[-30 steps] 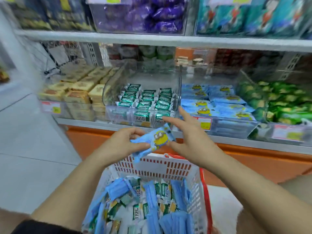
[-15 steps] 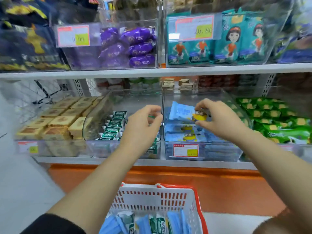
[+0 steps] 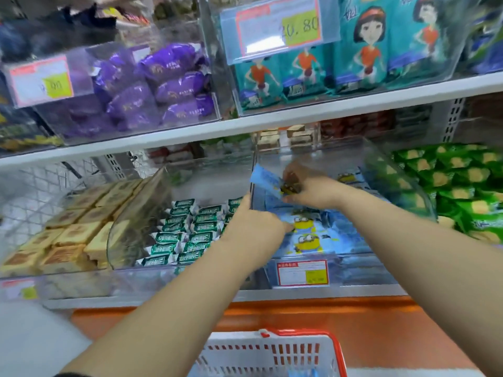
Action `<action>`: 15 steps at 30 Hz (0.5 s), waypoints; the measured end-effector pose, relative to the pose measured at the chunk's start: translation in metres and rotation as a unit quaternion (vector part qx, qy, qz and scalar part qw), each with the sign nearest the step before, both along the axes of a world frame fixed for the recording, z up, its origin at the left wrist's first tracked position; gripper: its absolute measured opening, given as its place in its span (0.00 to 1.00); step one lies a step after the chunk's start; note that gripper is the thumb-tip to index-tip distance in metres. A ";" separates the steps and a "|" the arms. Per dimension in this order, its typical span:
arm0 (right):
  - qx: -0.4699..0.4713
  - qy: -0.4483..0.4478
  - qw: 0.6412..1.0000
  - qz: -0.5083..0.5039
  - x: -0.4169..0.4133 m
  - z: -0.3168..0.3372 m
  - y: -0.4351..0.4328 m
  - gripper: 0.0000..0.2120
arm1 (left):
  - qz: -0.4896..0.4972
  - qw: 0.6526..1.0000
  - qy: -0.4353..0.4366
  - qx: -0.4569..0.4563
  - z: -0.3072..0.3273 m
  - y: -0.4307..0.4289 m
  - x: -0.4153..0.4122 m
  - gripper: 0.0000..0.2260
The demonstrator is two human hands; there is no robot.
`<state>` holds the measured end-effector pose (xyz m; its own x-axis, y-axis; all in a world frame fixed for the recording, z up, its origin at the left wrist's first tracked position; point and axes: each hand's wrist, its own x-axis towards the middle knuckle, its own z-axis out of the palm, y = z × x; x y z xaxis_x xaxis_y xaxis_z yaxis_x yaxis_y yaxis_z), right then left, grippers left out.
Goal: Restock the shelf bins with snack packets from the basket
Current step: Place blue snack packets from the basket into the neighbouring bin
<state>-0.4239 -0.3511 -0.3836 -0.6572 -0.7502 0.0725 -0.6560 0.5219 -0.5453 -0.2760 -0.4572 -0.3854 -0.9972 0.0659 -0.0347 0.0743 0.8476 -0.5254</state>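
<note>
My right hand (image 3: 309, 190) pinches a blue cartoon snack packet (image 3: 263, 177) by one end and holds it just above the clear bin (image 3: 386, 183) of matching blue packets (image 3: 306, 236) on the lower shelf. My left hand (image 3: 254, 223) lies at that bin's left wall with one finger straight up along the divider and its thumb touching the blue packets; it holds nothing. The white basket with a red rim (image 3: 272, 352) stands low in front, and only its far wall and a bit of blue inside show.
Left of the blue bin sit a bin of green-and-white packets (image 3: 185, 232) and one of yellow cakes (image 3: 68, 235). Green packets (image 3: 462, 186) lie to the right. The shelf above (image 3: 272, 122) carries purple packets (image 3: 152, 88) and teal packets (image 3: 353, 50).
My right hand has carried the blue packet from above the basket up over the blue bin. My left hand let go of it and moved to the bin's left wall.
</note>
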 end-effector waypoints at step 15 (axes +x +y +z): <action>0.148 0.004 0.989 0.021 -0.018 0.009 0.016 0.12 | 0.022 0.999 -0.023 0.031 0.002 0.001 0.004 0.25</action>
<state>-0.4419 -0.3350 -0.3744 -0.6245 -0.7666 -0.1494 -0.6849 0.6295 -0.3669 -0.2718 -0.4559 -0.3830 -0.9967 0.0247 -0.0777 0.0585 0.8813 -0.4689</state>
